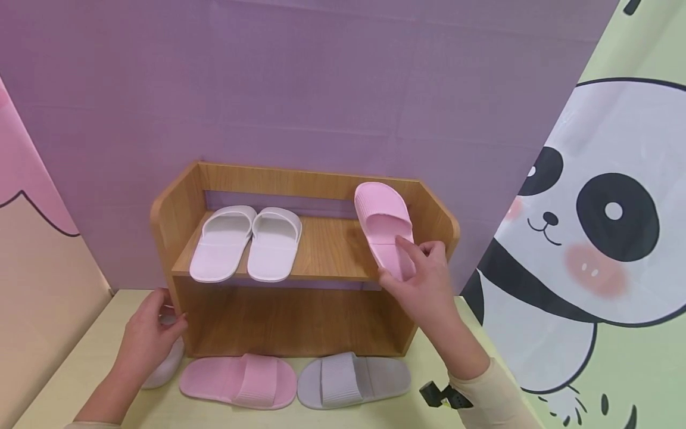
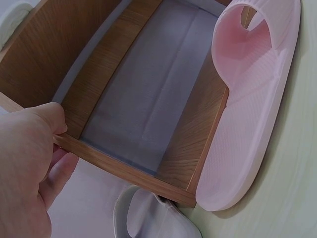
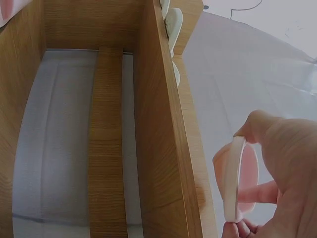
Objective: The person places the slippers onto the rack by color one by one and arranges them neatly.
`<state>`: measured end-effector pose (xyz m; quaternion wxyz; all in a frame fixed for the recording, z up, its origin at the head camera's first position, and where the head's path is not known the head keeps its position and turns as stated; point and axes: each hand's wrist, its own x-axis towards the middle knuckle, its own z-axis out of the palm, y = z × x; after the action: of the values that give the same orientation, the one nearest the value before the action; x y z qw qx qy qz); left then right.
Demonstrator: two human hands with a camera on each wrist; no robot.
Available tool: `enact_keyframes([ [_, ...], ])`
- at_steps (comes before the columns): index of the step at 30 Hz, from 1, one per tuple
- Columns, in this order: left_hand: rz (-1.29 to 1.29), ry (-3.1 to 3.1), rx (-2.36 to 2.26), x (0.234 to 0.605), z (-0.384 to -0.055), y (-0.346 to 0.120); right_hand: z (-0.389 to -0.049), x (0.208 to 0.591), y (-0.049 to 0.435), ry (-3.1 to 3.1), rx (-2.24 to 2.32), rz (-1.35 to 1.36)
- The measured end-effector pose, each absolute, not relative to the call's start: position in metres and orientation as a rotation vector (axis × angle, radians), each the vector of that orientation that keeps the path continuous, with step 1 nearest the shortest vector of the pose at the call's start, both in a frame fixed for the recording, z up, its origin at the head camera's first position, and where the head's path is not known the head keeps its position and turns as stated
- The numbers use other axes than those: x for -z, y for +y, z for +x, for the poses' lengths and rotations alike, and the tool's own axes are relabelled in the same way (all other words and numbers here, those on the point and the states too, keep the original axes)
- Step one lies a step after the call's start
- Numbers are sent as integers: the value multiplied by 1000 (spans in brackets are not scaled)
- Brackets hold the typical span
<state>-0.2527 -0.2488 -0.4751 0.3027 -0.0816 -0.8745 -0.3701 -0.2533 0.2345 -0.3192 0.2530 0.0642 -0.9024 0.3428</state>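
My right hand [image 1: 429,292] pinches the heel end of a pink slipper [image 1: 382,202], its toe pointing up and back, at the right of the upper shelf of a wooden shoe rack [image 1: 332,250]. In the right wrist view this slipper [image 3: 231,186] appears edge-on between thumb and fingers. At the rack's left end, my left hand [image 1: 147,339] grips the front edge of the side panel [image 2: 129,166], thumb on the inner side. Two white slippers [image 1: 217,256] [image 1: 273,253] lie side by side on the left of the upper shelf.
Before the rack, another pink slipper [image 1: 211,378] and a grey slipper [image 1: 383,375] lie sideways on the pale table [image 1: 257,420]. A light-grey slipper [image 1: 166,366] sits left of the rack, partly behind my left hand. A purple cloth [image 1: 321,89] hangs behind.
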Motion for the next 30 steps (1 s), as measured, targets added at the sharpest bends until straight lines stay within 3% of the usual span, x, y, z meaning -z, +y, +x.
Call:
enact_keyframes([
  [12, -220, -2328, 998, 474, -252, -249, -253, 317, 223, -2613, -806, 20],
  [30, -230, -2338, 995, 476, -253, -250, -256, 317, 219, -2657, -571, 41],
])
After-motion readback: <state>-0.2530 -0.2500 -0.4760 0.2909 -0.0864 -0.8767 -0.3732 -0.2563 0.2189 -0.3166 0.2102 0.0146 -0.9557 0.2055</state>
